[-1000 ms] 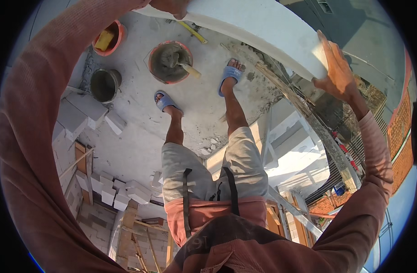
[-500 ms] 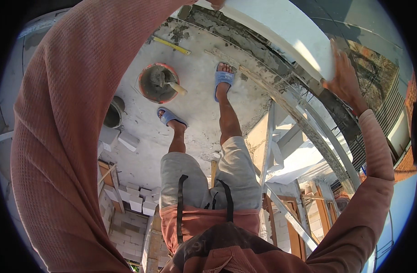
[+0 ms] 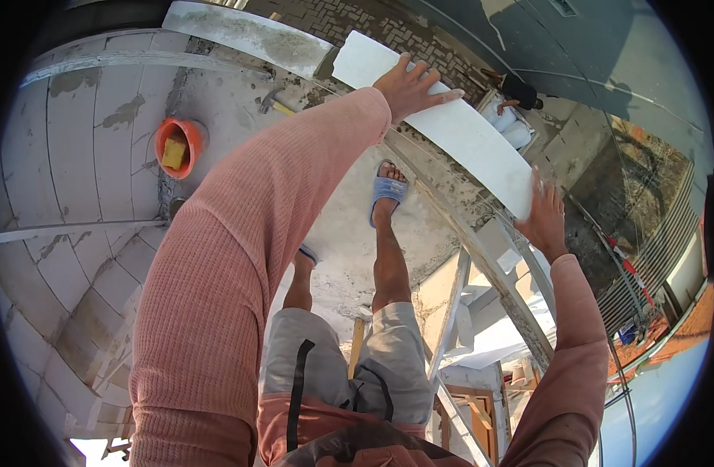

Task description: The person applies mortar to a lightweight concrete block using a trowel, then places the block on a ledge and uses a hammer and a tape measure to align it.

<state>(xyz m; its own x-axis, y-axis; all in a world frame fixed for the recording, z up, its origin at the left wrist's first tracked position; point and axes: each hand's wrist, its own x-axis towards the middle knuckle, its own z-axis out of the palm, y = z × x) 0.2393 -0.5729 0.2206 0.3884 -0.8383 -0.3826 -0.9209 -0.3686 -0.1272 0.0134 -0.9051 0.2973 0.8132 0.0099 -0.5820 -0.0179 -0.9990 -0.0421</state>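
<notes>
Block [image 3: 470,136]: white, long, flat-faced, matt, left end slightly ragged; it lies on the far side, right of centre, running from far left down to nearer right. Its underside is hidden, so we cannot tell what bears it. Just beside its left end we see a second block [image 3: 248,35], smeared grey.

Left hand [image 3: 411,87]: reaching far, back upward, clasping the block across its width, fingers spread toward the far edge. Right hand [image 3: 545,216]: open, fingers extended against the right end, thumb by the near corner; pressure cannot be judged. Both arms, in ribbed pink sleeves [image 3: 217,288], bend at the elbow.

Floor [image 3: 345,218]: pale, rough cement. On it, far left, we note a round orange bucket [image 3: 196,148] with a yellow lump [image 3: 173,154] inside. A weathered plank [image 3: 489,268] slants nearer right.
</notes>
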